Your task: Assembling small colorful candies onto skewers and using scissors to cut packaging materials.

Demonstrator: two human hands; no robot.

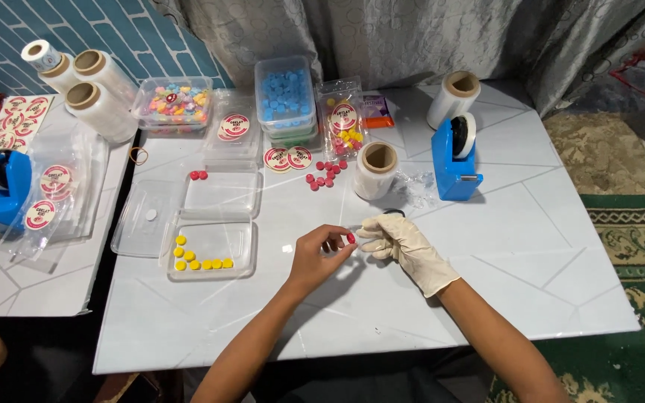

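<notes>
Left hand [321, 254] pinching a small red disc [351, 238], gloved right hand [401, 242] loosely curled just beside, above white bench [487, 254]

two blue tape dispensers [455, 160]; five rolls of clear film [376, 170]; eight yellow pieces [200, 258] in a tray; two red pieces [198, 175] in another

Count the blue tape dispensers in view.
2: one blue tape dispenser on the white table behind the gloved right hand, another on the neighbouring table at far left.
</notes>
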